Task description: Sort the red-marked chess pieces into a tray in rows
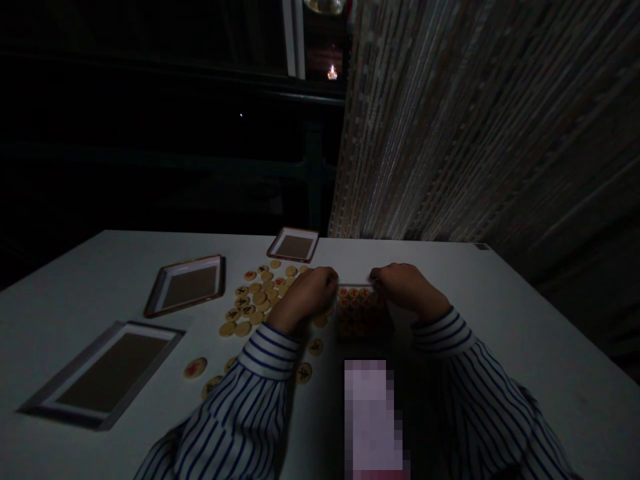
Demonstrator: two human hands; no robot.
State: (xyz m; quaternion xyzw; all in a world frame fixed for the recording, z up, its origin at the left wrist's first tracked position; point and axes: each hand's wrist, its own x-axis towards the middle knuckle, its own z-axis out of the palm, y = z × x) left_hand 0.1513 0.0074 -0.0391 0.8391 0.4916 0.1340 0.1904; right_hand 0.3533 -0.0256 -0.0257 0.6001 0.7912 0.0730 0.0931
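A small box [389,321] with rows of round Chinese chess pieces [354,303] in it stands in front of me. My left hand [309,297] is closed at its far left corner, fingers curled and thumb pressed in. At the far right corner, my right hand [407,285] pinches the edge in the same way. The fingertips are dim, so their exact hold is hard to make out. Loose wooden pieces [260,298] with red or black characters lie in a cluster left of my left hand. Two black-marked pieces [315,347] lie near my left wrist.
Three shallow rectangular trays lie on the white table [500,347]: a small one [295,247] at the back, another [193,285] at the left, and a larger one [113,370] nearer me. A string curtain [425,120] hangs behind. A pixelated patch [373,413] covers the front middle.
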